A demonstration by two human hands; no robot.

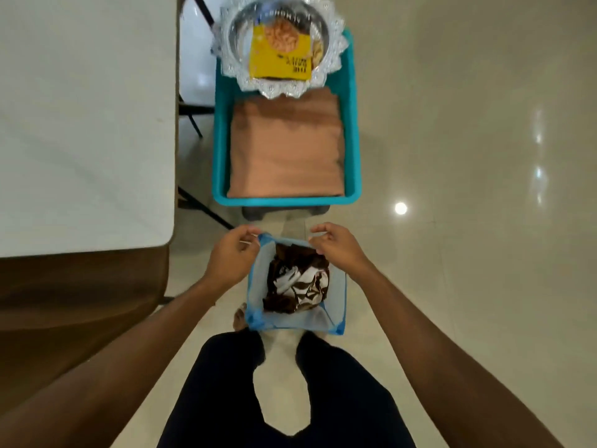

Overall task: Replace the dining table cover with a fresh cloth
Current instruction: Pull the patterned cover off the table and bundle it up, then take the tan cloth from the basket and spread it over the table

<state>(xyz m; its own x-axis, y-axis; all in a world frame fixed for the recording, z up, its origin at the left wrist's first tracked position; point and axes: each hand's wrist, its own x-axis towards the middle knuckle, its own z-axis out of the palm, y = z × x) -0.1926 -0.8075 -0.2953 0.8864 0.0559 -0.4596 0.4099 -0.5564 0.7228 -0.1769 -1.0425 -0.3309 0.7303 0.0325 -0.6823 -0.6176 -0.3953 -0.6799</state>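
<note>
A blue mesh hamper (337, 292) stands on the floor between my feet, with a crumpled brown and white cloth (298, 282) inside it. My left hand (234, 253) pinches the hamper's far left rim corner, and my right hand (336, 245) pinches the far rim to the right. Beyond the hamper, a folded peach-brown cloth (286, 150) lies in a teal plastic basket (221, 137). The bare white table (84, 118) fills the left side.
A silver scalloped tray (332, 64) with a yellow packet (279, 61) and snacks rests on the basket's far end. Black table legs (193, 118) stand between table and basket. A brown surface (77, 305) lies below the table's near edge. Glossy tiled floor spreads right.
</note>
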